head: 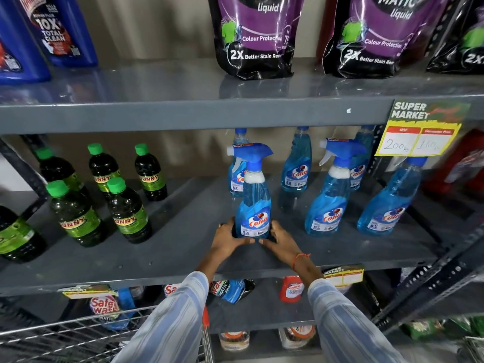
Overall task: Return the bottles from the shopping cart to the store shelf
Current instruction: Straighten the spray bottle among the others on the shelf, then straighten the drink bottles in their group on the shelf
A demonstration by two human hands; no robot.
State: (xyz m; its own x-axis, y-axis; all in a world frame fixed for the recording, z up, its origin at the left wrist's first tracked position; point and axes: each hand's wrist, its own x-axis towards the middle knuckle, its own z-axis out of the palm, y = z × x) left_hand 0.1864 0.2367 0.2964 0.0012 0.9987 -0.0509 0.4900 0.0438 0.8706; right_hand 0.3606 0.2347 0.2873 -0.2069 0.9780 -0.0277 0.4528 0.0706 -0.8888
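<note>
1. A blue spray bottle (pixel 253 203) is gripped at its base between the left hand (pixel 229 238) and the right hand (pixel 281 241); both are closed around it. It is stood upright on the middle shelf (pixel 183 231), near the front edge.
2. A tip-over is judged the main risk: the bottle is tall, with a heavy trigger head, so if the hands are pulled away unevenly it could be rocked forward off the edge.
3. If it is pushed back carelessly, the spray bottle just behind it (pixel 237 176) could be knocked, and the row behind toppled.
4. A sleeve could be caught on the cart (pixel 78 334) below as the arms are drawn back; its wire rim is seen at the lower left.
5. Blue spray bottles counted on the middle shelf: seven, the held one included, with the back ones partly hidden.
6. Green-capped dark bottles (pixel 128 213) on the left of the same shelf: six in view, one cut by the edge.
7. Purple pouches (pixel 255 35) on the upper shelf: two whole, a third partly in view.
8. Bottles left in the cart cannot be counted; its inside is barely shown.
</note>
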